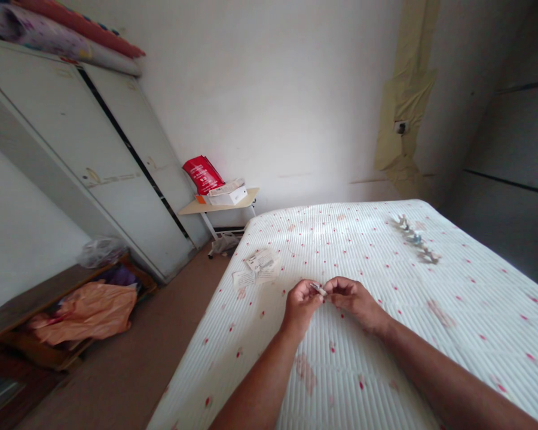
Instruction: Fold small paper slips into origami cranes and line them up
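Left forearm [260, 379]: bare, rising from the lower edge, slanting inward. Left hand [301, 306]: fingers [305, 288] curled, thumb drawn against them in a pinch. Right forearm [439, 364]: bare, longer in view, entering from the lower right. Right hand [357, 301]: fingers bent, likewise pinched. Both hands: fingertips close together, facing each other, backs partly uppermost.

On the bed [341, 358], papers [263, 263] left of the left hand [301, 306], pieces [415, 239] beyond the right hand [355, 300]; table [193, 207] behind, left.
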